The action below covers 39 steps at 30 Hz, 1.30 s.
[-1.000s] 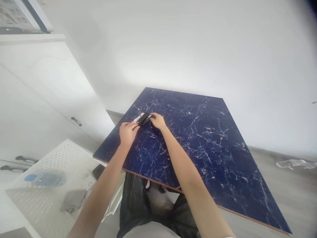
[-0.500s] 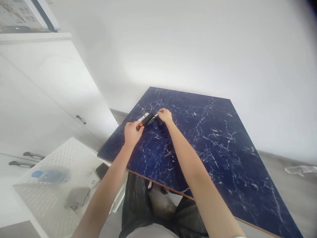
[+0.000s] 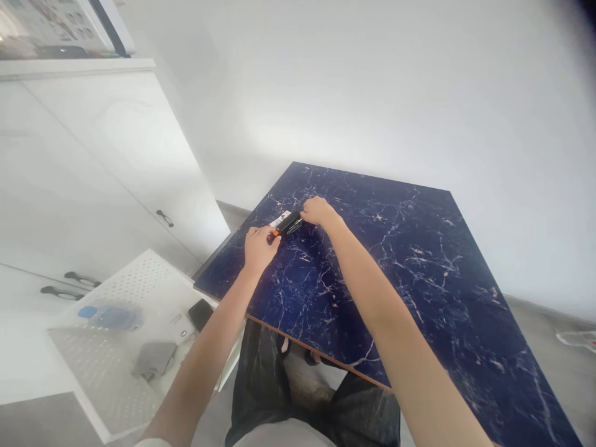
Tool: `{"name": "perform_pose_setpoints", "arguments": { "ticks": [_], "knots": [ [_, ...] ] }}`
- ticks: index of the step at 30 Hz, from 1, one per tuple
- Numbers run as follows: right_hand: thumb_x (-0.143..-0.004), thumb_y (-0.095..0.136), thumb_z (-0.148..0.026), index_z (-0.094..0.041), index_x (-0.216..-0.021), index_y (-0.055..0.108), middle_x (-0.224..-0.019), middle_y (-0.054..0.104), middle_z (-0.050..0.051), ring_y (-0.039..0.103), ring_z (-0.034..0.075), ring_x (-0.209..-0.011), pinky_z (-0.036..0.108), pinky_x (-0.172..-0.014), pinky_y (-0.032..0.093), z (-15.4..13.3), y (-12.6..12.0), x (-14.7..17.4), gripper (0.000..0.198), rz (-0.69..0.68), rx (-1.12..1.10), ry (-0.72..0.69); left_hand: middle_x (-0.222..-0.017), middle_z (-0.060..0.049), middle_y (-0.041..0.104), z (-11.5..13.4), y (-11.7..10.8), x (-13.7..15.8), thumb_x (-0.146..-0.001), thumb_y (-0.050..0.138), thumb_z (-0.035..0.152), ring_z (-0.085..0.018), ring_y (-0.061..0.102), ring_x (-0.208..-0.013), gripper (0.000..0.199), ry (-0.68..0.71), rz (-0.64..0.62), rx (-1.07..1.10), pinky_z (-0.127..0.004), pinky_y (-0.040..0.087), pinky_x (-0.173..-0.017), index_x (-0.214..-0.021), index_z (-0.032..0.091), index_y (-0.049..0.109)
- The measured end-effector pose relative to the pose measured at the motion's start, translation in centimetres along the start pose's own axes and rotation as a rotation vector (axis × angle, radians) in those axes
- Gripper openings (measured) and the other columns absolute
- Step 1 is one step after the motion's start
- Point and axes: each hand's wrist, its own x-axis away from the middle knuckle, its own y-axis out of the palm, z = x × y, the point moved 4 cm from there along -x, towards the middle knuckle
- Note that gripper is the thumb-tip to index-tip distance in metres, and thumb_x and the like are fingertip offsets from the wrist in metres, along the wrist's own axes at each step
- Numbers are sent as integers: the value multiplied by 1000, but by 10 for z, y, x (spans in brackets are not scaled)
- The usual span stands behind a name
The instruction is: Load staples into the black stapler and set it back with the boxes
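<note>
On the blue marbled tabletop (image 3: 354, 261), my left hand (image 3: 261, 249) is closed around the near end of a slim black tool with an orange patch (image 3: 287, 225). It could be a stapler, but its kind is not clear. At the tool's far end, my right hand (image 3: 316, 211) pinches a small metallic part, mostly covered by the fingers. Thin light lines show along the tool's right side. Just behind the tool, a white printed piece (image 3: 280, 218) is partly hidden by it.
White cabinets (image 3: 116, 161) with dark handles stand to the left. Below them, a white perforated surface (image 3: 139, 273) bears a clear bottle with a blue cap (image 3: 112, 316), a grey cloth-like item (image 3: 156, 359) and a dark flat object (image 3: 200, 315). A white wall (image 3: 372, 93) rises behind the table.
My right hand has moved in against the tool's far end, and less of the metallic part shows between them. The whole view has shifted slightly. My left hand keeps its hold.
</note>
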Motion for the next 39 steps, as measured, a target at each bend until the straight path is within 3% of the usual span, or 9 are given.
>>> {"name": "perform_pose_setpoints", "arguments": {
  "ticks": [4,9,15,17,22,24,30,34,39],
  "knots": [
    [-96,58,-27,-15,-100,79,-108,77,17,69,31,-111,38,-104,47,13,2,15,25,71,-13,61,-108,-5,77,-1,1,0,-89,72,30,-32,61,-107,14,9,-14,14,-48,49,-98,-102,26,70],
    [-104,35,-25,-15,-113,74,-112,76,17,71,28,-104,35,-93,51,33,12,42,41,186,-56,249,-109,-6,76,-1,3,0,-89,71,29,-32,61,-108,14,32,-16,19,-46,48,-98,-102,25,69],
    [-106,30,-25,-18,-113,71,-111,77,13,71,24,-101,30,-88,50,44,20,70,42,230,-98,326,-107,-6,74,0,2,-1,-90,69,29,-32,61,-108,14,41,-14,-9,-46,48,-98,-103,25,68],
    [-106,32,-25,-18,-114,71,-108,77,13,71,25,-99,31,-88,49,37,23,78,40,230,-85,281,-107,-7,74,0,3,-1,-91,68,29,-32,61,-108,13,41,-21,-17,-46,47,-98,-103,25,67],
    [-103,43,-21,-17,-110,73,-110,74,14,65,26,-108,34,-100,45,0,40,99,31,154,35,-105,-109,-9,72,0,6,0,-95,65,29,-32,60,-107,14,66,-32,-40,-45,46,-98,-108,24,64],
    [-101,46,-19,-17,-109,73,-114,72,14,62,26,-111,36,-105,43,-9,44,108,28,142,42,-178,-108,-9,72,-1,6,0,-94,66,29,-33,60,-106,16,68,-22,-56,-45,46,-97,-109,23,64],
    [-99,48,-18,-18,-120,68,-115,72,11,65,25,-110,36,-100,48,-24,48,122,29,224,-137,-109,-109,-10,71,1,7,-1,-92,68,30,-33,61,-106,18,118,-31,-21,-45,47,-96,-109,23,64],
    [-101,49,-30,-20,-130,59,-114,72,10,68,24,-108,38,-99,51,-38,52,117,32,247,-354,-17,-111,-9,70,4,0,1,-94,62,28,-30,62,-106,16,142,-20,47,-44,48,-98,-109,22,65],
    [-91,61,-58,-20,-150,42,-146,53,20,62,34,-126,50,-106,50,-58,48,100,73,300,-461,161,-119,-10,67,-2,-14,16,-87,63,18,-30,61,-114,30,143,-54,67,-43,49,-103,-117,22,64]
  ]
}}
